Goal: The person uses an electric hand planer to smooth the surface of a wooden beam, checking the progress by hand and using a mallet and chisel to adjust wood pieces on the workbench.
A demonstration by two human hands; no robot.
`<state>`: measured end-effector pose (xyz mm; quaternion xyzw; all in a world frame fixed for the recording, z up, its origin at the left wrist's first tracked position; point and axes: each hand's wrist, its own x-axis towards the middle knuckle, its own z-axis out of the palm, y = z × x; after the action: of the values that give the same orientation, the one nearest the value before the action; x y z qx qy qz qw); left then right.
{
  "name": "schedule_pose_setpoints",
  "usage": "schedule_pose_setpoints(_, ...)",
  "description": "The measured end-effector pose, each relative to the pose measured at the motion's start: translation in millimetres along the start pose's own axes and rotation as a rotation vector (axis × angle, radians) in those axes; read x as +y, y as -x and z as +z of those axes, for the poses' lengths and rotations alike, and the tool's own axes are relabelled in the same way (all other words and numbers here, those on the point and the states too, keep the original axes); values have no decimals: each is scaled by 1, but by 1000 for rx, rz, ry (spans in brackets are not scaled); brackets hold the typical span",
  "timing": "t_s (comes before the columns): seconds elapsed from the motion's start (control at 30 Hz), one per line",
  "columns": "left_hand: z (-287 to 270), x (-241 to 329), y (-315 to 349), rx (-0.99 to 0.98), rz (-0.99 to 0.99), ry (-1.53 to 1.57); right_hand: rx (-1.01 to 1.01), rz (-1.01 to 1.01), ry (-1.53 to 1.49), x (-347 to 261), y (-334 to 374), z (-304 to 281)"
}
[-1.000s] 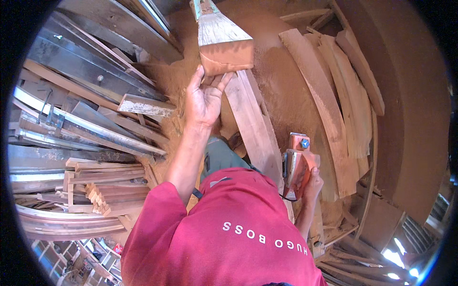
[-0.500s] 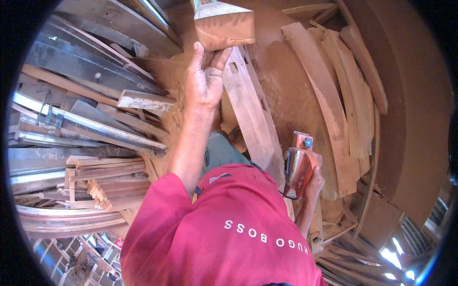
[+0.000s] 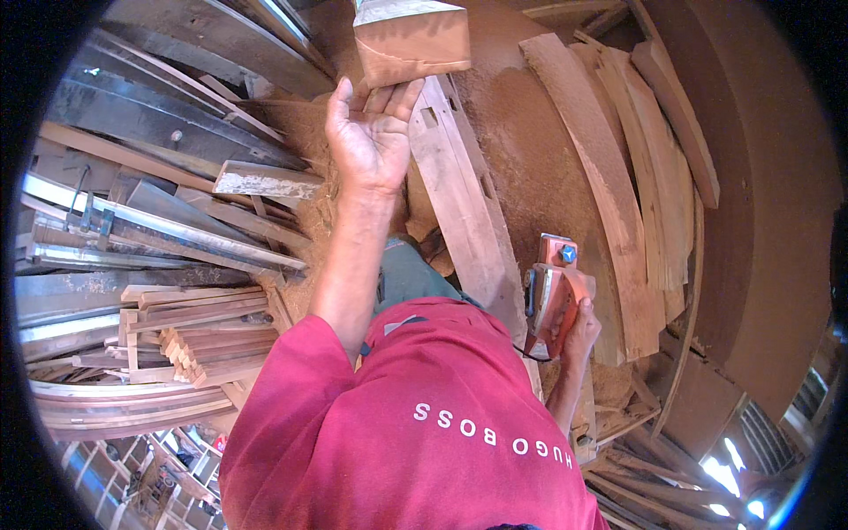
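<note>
Orange power planer [image 3: 558,305]: grasped in your right hand [image 3: 583,331], right of the mortised plank [image 3: 464,203]. Your left hand [image 3: 373,146], unclenched, fingers under the wooden block [image 3: 415,51] at the plank's far end. Judged step: handling the block; next calls for steady support.

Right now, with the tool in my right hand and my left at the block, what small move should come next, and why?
I'd probably bring your left hand's thumb in against the block: it appears to stand apart from the wood, only the fingers reach the lower edge, and your right hand is taken up by the tool.
</note>
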<state>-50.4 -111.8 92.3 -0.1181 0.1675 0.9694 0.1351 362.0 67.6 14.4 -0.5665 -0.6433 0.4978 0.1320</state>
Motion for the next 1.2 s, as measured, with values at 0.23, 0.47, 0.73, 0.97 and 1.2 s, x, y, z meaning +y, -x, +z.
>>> schedule_pose_setpoints(0.23,6,-1,6,41,0,19,-20,51,18,18,1,-12)
schedule_pose_setpoints(0.47,-3,3,9,8,-10,-25,2,15,55,3,14,-8)
schedule_pose_setpoints(0.73,-25,10,42,259,-260,-436,-177,-6,94,8,14,-18)
schedule_pose_setpoints(0.97,-224,-50,38,406,-367,-821,-272,-24,40,-48,3,29)
schedule_pose_setpoints(1.2,-321,-45,19,211,-593,-876,-324,-127,109,-93,-29,108)
